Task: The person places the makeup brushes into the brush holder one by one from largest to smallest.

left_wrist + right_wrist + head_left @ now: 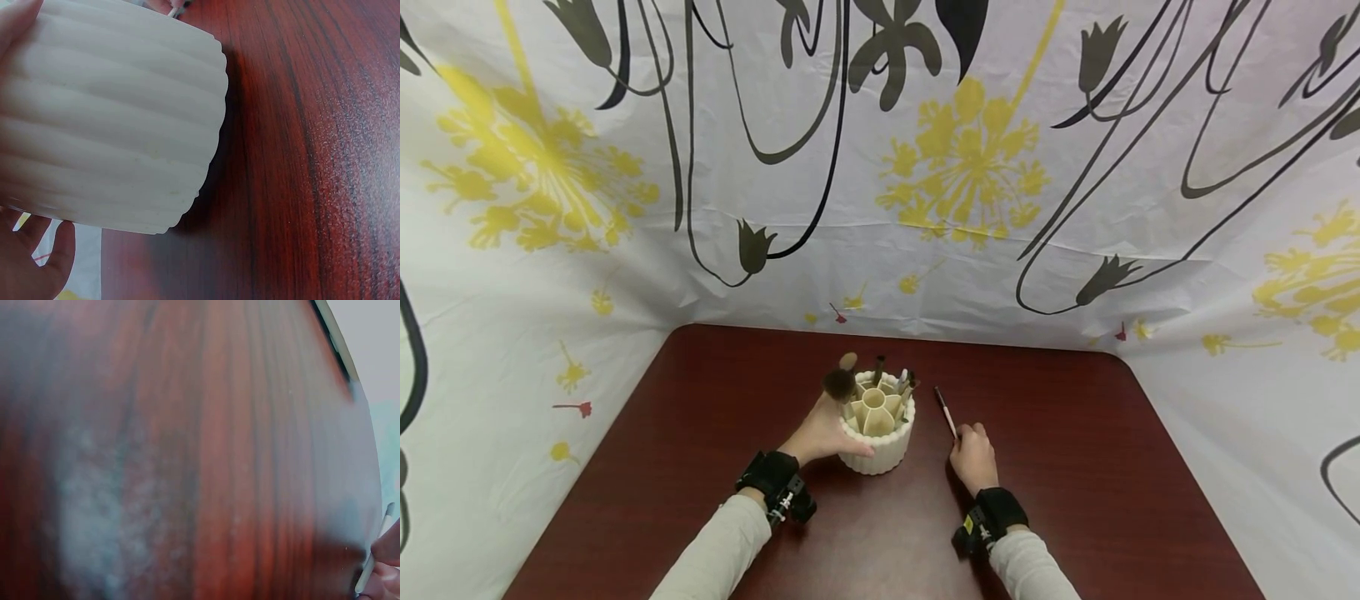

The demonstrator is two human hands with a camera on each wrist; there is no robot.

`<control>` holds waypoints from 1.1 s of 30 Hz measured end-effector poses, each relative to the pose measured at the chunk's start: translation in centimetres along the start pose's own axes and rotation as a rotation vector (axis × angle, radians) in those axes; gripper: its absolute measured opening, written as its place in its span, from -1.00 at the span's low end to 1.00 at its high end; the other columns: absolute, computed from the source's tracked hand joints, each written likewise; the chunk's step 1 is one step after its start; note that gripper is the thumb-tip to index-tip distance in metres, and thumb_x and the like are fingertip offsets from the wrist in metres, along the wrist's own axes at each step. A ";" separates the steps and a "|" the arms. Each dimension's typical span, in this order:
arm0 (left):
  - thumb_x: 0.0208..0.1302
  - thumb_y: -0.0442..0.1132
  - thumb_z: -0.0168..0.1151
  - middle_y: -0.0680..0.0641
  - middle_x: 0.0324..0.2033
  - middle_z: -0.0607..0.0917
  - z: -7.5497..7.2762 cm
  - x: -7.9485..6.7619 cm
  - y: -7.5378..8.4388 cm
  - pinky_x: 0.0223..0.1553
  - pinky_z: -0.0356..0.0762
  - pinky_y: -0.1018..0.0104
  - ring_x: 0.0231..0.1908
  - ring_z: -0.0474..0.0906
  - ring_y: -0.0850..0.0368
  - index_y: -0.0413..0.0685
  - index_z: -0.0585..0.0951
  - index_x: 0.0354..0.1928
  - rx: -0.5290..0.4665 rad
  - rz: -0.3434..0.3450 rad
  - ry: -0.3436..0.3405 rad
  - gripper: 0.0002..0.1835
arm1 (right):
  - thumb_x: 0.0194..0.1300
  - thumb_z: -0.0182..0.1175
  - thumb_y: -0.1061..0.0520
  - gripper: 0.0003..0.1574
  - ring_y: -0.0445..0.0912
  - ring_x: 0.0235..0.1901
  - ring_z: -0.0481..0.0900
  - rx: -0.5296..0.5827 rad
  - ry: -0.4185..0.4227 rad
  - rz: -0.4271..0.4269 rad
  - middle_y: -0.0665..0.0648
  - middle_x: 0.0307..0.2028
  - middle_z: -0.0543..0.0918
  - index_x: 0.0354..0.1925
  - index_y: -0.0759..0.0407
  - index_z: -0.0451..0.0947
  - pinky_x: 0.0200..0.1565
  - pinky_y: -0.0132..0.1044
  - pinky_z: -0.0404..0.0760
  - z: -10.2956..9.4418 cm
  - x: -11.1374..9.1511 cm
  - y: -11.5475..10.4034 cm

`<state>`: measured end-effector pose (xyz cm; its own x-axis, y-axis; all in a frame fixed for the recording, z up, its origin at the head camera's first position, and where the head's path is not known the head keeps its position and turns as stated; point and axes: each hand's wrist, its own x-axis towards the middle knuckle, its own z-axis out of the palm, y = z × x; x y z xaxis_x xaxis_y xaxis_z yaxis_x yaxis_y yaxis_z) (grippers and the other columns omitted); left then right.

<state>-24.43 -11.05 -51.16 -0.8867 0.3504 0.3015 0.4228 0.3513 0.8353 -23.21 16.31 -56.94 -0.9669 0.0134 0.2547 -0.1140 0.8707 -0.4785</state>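
Note:
My left hand (822, 433) grips a cream, ribbed round brush holder (880, 454) from its left side, thumb across the front wall. In the left wrist view the holder's wall (119, 119) fills much of the picture, with curled fingers (59, 256) at its lower edge. Inside are wedge compartments around a central tube. A large fluffy makeup brush (839, 384) leans out at the left, and several slim brushes (904, 385) stand at the back and right. Right of the holder, my right hand (976, 460) pinches a thin makeup brush (947, 412), pale-handled with a dark far end.
Both hands are over a dark red wood-grain table (1075, 467) with rounded far corners. A white cloth (820, 192) with yellow and grey flower prints hangs behind it and along both sides. Wrist cameras (775, 483) are strapped to both wrists.

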 end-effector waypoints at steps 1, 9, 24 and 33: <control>-0.61 -0.06 0.65 -0.07 0.14 0.35 0.0 0.0 0.0 0.15 0.26 0.14 0.11 0.34 0.12 0.39 -0.24 0.39 0.000 0.001 -0.001 0.50 | 0.10 0.14 0.39 -0.84 0.11 -0.43 0.53 0.004 -0.003 0.003 0.26 -0.40 0.45 -0.27 0.42 0.53 -0.41 -0.10 0.53 -0.1 0.0 0.0; -0.62 -0.03 0.65 -0.04 0.18 0.34 0.0 0.0 -0.1 0.17 0.23 0.13 0.15 0.31 0.14 0.36 -0.23 0.39 0.000 0.011 -0.006 0.50 | 0.12 0.13 0.38 -0.88 0.10 -0.41 0.53 0.033 0.019 0.017 0.23 -0.43 0.50 -0.30 0.40 0.51 -0.39 -0.11 0.53 -0.4 -0.2 -0.4; -0.54 -0.13 0.64 -0.19 0.11 0.39 -0.5 -0.3 1.6 0.10 0.31 0.08 0.09 0.37 0.02 0.14 -0.21 0.41 0.009 0.074 -0.001 0.46 | 0.14 0.13 0.32 -0.86 0.00 -0.48 0.54 0.116 0.034 0.028 0.21 -0.44 0.53 -0.27 0.34 0.47 -0.48 -0.21 0.49 -1.9 0.3 -1.4; -0.56 -0.16 0.65 -0.20 0.13 0.36 -0.5 -0.2 1.8 0.13 0.27 0.06 0.11 0.35 0.04 0.18 -0.23 0.41 -0.021 0.056 -0.008 0.49 | 0.06 0.19 0.34 -0.86 -0.10 -0.54 0.49 0.178 0.110 -0.037 0.15 -0.50 0.54 -0.32 0.31 0.48 -0.52 -0.30 0.43 -2.9 0.8 -2.9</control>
<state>-23.62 -10.96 -49.50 -0.8603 0.3763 0.3441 0.4676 0.3131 0.8267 -22.97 15.24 -52.89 -0.9316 0.0448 0.3607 -0.1973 0.7710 -0.6055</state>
